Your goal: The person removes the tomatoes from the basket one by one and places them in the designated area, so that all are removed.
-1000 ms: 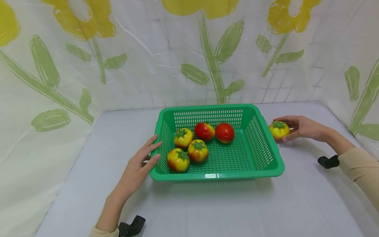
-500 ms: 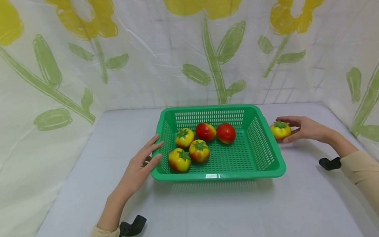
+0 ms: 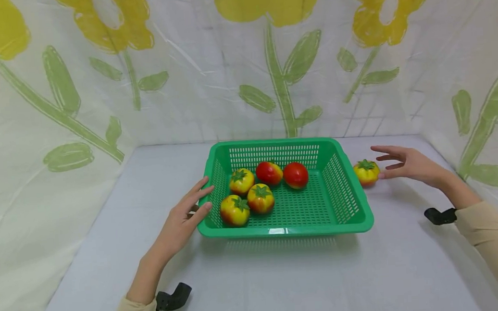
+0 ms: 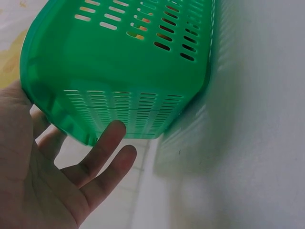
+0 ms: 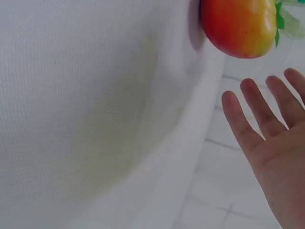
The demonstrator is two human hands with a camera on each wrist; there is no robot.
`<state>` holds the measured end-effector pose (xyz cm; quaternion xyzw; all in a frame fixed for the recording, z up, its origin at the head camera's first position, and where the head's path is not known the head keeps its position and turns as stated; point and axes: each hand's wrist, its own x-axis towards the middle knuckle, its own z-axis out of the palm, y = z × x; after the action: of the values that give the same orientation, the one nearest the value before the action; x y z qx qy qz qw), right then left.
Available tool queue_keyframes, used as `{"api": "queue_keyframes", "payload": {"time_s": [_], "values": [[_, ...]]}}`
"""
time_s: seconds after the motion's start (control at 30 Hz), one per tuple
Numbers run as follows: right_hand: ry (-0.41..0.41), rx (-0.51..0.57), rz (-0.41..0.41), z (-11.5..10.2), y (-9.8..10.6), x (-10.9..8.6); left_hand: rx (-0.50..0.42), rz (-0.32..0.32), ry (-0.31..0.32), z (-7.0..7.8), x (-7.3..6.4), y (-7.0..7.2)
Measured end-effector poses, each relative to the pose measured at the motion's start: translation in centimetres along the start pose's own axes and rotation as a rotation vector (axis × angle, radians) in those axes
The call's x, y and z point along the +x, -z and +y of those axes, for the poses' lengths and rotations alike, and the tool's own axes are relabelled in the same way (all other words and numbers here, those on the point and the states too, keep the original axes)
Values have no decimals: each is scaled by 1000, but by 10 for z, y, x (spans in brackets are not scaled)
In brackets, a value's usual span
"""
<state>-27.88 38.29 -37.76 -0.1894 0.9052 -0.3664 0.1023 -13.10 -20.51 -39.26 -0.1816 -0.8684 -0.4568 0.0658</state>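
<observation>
Green basket (image 3: 277, 232) sat on the table (image 3: 284, 283), toward the far edge, roughly midway between the left and right edges. Loose tomato (image 3: 366, 174) was on the table just off the basket's right side, toward the table's far right corner, leafy top up. Right hand (image 3: 412, 166) was beside it on the right, fingers spread apart, not gripping; head view put the thumb tip right at the tomato, couldn't tell if touching. Right wrist view had no thumb, but showed a gap between the other fingertips and the tomato, plus its red underside, mostly hidden from above. Left hand (image 3: 181, 220) rested on the basket's left rim, fingers apart and loose, not clamped. Left wrist view added two fingers stretched out on the outer side of the basket, barely visible in the head view, and bits of red and yellow through the slots. Only the head view showed the contents clearly: three yellow-red tomatoes (image 3: 234, 210) grouped at the left end, two redder fruits (image 3: 295, 175) nearer the back wall. Flowered sheet (image 3: 193, 106) hung behind the table's far edge.
</observation>
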Motion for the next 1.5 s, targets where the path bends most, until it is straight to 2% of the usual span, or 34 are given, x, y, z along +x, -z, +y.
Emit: {"api": "queue_keyframes", "payload": {"time_s": [0.17,0.57,0.97,1.27,1.5], "values": [[-2,-24,32,-2,1,-2,1,-2,7,-1,0,-1],[8,10,93,-17,2,-8,8,2,16,-2,-1,0],[102,57,103,-31,-3,-5,-3,-4,17,-2,-1,0],[117,74,100,-33,-5,-3,-7,-4,17,-1,-1,-1],[148,125,101,-46,-7,-3,-14,-3,19,0,-1,-1]]}}
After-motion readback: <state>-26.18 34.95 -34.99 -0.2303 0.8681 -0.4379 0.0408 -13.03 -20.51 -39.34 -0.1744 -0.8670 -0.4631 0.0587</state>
